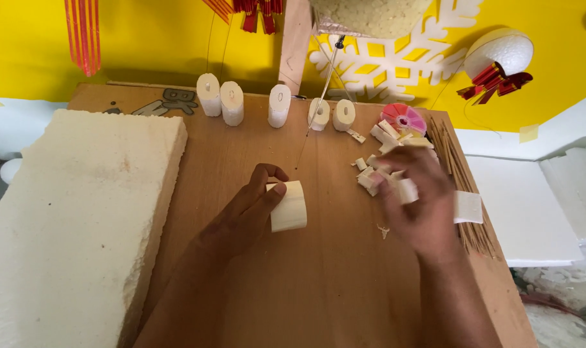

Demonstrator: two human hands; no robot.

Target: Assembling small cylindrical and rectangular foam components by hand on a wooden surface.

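Foam is the working material throughout. A small curved foam block [288, 206] lies on the wooden board [319, 283] at the centre of the frame. The left hand [244, 216] pinches this block at its upper left corner, thumb and fingertips pressed against it, holding it flat on the board.

The right hand [417, 203] is at centre right, blurred by motion. It hovers over a scatter of small foam offcuts [370, 175] and appears to grip one short foam piece [407, 191] between its fingers; the exact finger position cannot be determined from the blur.

Surrounding items:
- A large foam slab [74, 219] occupies the left side of the frame and overlaps the board edge.
- Five short foam cylinders [279, 105], each with a slot in its top, stand in a row along the upper edge of the board.
- A thin wire [319, 109] runs diagonally down to the board at upper centre.
- A pink round disc [404, 118] lies at upper right, beside the offcuts.
- A bundle of thin wooden sticks [457, 174] lies along the right edge, with a flat white foam square [468, 207] on it.
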